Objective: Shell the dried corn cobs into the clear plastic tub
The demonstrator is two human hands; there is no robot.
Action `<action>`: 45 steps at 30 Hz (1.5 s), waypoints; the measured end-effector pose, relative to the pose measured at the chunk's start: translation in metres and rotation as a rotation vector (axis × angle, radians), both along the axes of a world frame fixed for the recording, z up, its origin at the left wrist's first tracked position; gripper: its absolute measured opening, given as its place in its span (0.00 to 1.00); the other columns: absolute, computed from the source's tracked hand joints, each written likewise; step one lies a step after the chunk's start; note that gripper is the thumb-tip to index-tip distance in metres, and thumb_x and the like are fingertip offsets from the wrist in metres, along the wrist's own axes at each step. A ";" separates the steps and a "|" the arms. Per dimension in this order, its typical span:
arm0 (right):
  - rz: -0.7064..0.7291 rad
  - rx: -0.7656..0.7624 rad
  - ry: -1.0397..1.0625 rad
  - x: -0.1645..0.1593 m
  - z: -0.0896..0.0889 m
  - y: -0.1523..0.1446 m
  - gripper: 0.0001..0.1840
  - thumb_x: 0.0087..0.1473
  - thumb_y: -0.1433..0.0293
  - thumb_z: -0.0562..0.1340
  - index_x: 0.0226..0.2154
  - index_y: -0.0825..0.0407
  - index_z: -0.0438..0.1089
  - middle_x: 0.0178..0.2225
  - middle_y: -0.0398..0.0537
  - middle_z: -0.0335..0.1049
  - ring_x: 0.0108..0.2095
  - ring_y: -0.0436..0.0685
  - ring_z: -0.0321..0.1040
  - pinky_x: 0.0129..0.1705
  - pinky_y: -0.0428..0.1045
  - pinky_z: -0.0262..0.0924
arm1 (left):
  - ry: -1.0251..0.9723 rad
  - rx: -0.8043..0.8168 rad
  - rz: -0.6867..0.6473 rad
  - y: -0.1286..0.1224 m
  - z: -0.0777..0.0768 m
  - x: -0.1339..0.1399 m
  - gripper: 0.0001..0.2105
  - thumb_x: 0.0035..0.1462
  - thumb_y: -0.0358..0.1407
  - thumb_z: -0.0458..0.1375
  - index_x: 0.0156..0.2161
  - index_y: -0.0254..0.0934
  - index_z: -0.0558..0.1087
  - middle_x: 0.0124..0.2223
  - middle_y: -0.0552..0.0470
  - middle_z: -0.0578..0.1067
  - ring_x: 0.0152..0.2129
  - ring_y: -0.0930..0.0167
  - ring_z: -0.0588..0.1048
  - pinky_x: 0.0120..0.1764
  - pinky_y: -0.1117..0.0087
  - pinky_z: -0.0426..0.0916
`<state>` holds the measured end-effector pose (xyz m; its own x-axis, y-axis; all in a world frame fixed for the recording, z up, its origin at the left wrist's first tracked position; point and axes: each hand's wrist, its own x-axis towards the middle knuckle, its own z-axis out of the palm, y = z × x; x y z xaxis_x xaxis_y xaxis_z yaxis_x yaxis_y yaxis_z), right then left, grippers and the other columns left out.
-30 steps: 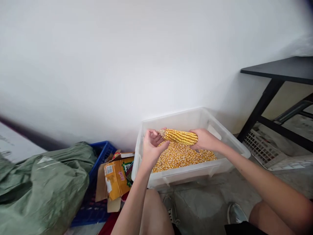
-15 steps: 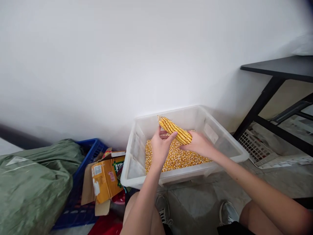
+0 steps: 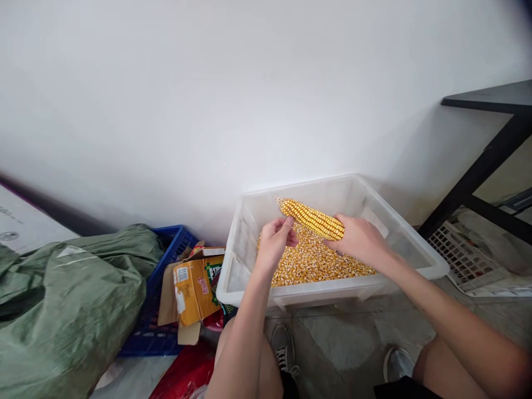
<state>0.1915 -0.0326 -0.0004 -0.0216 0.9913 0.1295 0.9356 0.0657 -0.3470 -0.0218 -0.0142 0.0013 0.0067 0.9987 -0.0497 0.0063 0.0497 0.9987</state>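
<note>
A yellow ear of corn is held aslant above a translucent white tub, its tip pointing up and left. My right hand is closed around the ear's thick lower end. Just below the tip end is my left hand, fingers curled and thumb against them at the ear's lower edge. Whether anything lies within these curled fingers is hidden. Loose corn kernels cover the bottom of the tub beneath both hands.
Left of the tub lie an opened orange carton, a blue crate and a green tarp-like sheet. A dark table and a white plastic basket stand right. The wall rises behind the tub.
My left hand has drawn back from around the ear to its lower edge, with fingers now curled in. The ear lies flatter in my right hand. The view has shifted left.
</note>
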 end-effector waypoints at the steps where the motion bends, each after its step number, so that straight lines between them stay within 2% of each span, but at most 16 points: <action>1: -0.003 0.004 0.002 0.000 0.000 0.000 0.16 0.45 0.54 0.65 0.32 0.46 0.67 0.26 0.43 0.72 0.26 0.55 0.65 0.24 0.48 0.45 | -0.033 -0.018 0.017 0.000 0.002 0.000 0.20 0.52 0.49 0.65 0.39 0.34 0.68 0.27 0.52 0.74 0.20 0.72 0.74 0.25 0.71 0.70; 3: -0.010 0.011 0.003 -0.001 0.001 0.000 0.16 0.45 0.54 0.64 0.32 0.46 0.67 0.26 0.44 0.72 0.26 0.55 0.65 0.24 0.48 0.45 | -0.062 -0.026 0.020 0.002 0.004 0.001 0.27 0.51 0.50 0.66 0.48 0.35 0.65 0.33 0.49 0.76 0.24 0.71 0.76 0.29 0.69 0.73; 5: -0.005 0.007 0.003 -0.003 0.002 -0.001 0.16 0.46 0.53 0.64 0.32 0.47 0.67 0.26 0.45 0.72 0.27 0.56 0.66 0.24 0.48 0.45 | -0.047 0.024 -0.011 0.006 0.004 0.000 0.26 0.53 0.52 0.63 0.48 0.35 0.66 0.34 0.48 0.77 0.24 0.71 0.76 0.30 0.69 0.73; 7: 0.008 0.000 0.005 -0.004 0.003 -0.001 0.16 0.46 0.54 0.64 0.32 0.47 0.67 0.27 0.46 0.73 0.27 0.57 0.67 0.24 0.48 0.44 | 0.082 0.110 -0.021 0.011 0.002 -0.001 0.22 0.58 0.55 0.57 0.39 0.34 0.70 0.30 0.49 0.75 0.22 0.72 0.74 0.28 0.71 0.70; 9: 0.028 0.000 0.012 -0.006 0.004 0.000 0.15 0.46 0.55 0.64 0.32 0.47 0.67 0.28 0.47 0.73 0.28 0.58 0.68 0.25 0.48 0.45 | 0.276 0.201 0.026 0.014 -0.002 -0.001 0.23 0.61 0.56 0.51 0.31 0.36 0.69 0.25 0.51 0.72 0.20 0.73 0.71 0.25 0.72 0.65; 11: 0.044 0.010 0.023 -0.007 0.003 0.000 0.14 0.47 0.56 0.64 0.33 0.48 0.68 0.28 0.47 0.74 0.29 0.58 0.69 0.26 0.49 0.46 | 0.394 0.266 0.067 0.014 -0.004 0.000 0.24 0.64 0.55 0.47 0.27 0.37 0.66 0.22 0.53 0.70 0.18 0.73 0.70 0.24 0.73 0.61; 19: 0.055 0.018 0.113 -0.006 0.002 0.003 0.15 0.45 0.55 0.65 0.30 0.47 0.67 0.25 0.44 0.71 0.26 0.56 0.66 0.24 0.48 0.47 | 0.259 0.418 0.090 0.008 0.003 0.003 0.20 0.66 0.49 0.49 0.27 0.38 0.64 0.24 0.55 0.69 0.20 0.74 0.69 0.26 0.72 0.62; 24: 0.138 -0.052 0.242 0.000 0.007 0.003 0.15 0.41 0.57 0.67 0.29 0.48 0.69 0.25 0.42 0.72 0.25 0.54 0.66 0.24 0.47 0.50 | 0.357 0.506 0.177 0.003 0.006 -0.006 0.21 0.65 0.48 0.51 0.25 0.37 0.66 0.24 0.53 0.69 0.23 0.73 0.69 0.31 0.70 0.63; 27: 0.194 -0.107 0.341 0.002 0.010 0.001 0.17 0.39 0.59 0.69 0.32 0.49 0.72 0.27 0.44 0.74 0.27 0.56 0.68 0.26 0.48 0.52 | 0.379 0.601 0.340 -0.001 0.009 -0.008 0.15 0.61 0.48 0.58 0.32 0.37 0.69 0.32 0.51 0.73 0.29 0.71 0.72 0.36 0.69 0.66; 29: 0.239 -0.151 0.423 0.003 0.011 -0.002 0.18 0.38 0.59 0.70 0.34 0.50 0.74 0.28 0.45 0.75 0.29 0.57 0.69 0.27 0.48 0.54 | 0.432 0.719 0.377 -0.003 0.013 -0.009 0.18 0.55 0.47 0.64 0.46 0.38 0.70 0.48 0.45 0.73 0.44 0.65 0.73 0.46 0.65 0.67; 31: 0.287 -0.208 0.510 0.003 0.013 -0.004 0.19 0.38 0.60 0.70 0.35 0.50 0.75 0.29 0.44 0.75 0.30 0.58 0.69 0.28 0.48 0.56 | 0.519 0.810 0.261 -0.003 0.018 -0.011 0.30 0.51 0.47 0.67 0.57 0.42 0.66 0.61 0.42 0.66 0.58 0.60 0.65 0.58 0.58 0.61; 32: 0.311 -0.241 0.554 0.003 0.014 -0.005 0.19 0.38 0.60 0.70 0.35 0.50 0.75 0.29 0.44 0.75 0.30 0.58 0.70 0.28 0.48 0.57 | 0.551 0.828 0.178 -0.003 0.021 -0.012 0.33 0.51 0.47 0.67 0.60 0.44 0.65 0.63 0.42 0.63 0.61 0.58 0.62 0.61 0.56 0.57; 37: 0.421 -0.433 0.769 0.004 0.011 -0.004 0.22 0.36 0.62 0.73 0.37 0.51 0.75 0.32 0.44 0.76 0.33 0.59 0.71 0.31 0.49 0.61 | 0.575 0.771 -0.126 0.001 0.031 -0.022 0.42 0.42 0.52 0.71 0.62 0.47 0.65 0.65 0.41 0.60 0.63 0.54 0.58 0.63 0.51 0.53; 40: 0.482 -0.565 0.892 0.005 0.008 -0.003 0.20 0.38 0.62 0.73 0.37 0.50 0.75 0.33 0.43 0.76 0.34 0.58 0.71 0.34 0.49 0.63 | 0.595 0.744 -0.219 0.001 0.031 -0.024 0.48 0.33 0.53 0.73 0.62 0.45 0.64 0.64 0.39 0.59 0.63 0.52 0.58 0.62 0.51 0.55; 42: 0.499 -0.621 0.946 0.006 0.008 -0.003 0.17 0.40 0.63 0.72 0.35 0.50 0.75 0.32 0.43 0.76 0.34 0.57 0.71 0.35 0.49 0.63 | 0.617 0.740 -0.180 0.002 0.028 -0.022 0.43 0.36 0.52 0.73 0.59 0.43 0.67 0.59 0.40 0.63 0.59 0.54 0.62 0.60 0.54 0.58; 45: 0.493 -0.620 0.935 0.005 0.010 -0.006 0.15 0.40 0.64 0.72 0.32 0.51 0.74 0.33 0.44 0.76 0.35 0.58 0.71 0.35 0.49 0.63 | 0.632 0.727 -0.078 0.006 0.020 -0.016 0.23 0.52 0.49 0.66 0.50 0.41 0.74 0.49 0.44 0.67 0.51 0.61 0.68 0.56 0.59 0.62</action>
<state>0.1963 -0.0386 0.0092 -0.5640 0.8025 -0.1947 0.2311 -0.0729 -0.9702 -0.0379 -0.0086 0.0215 0.2581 0.7846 0.5637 0.5302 -0.6028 0.5963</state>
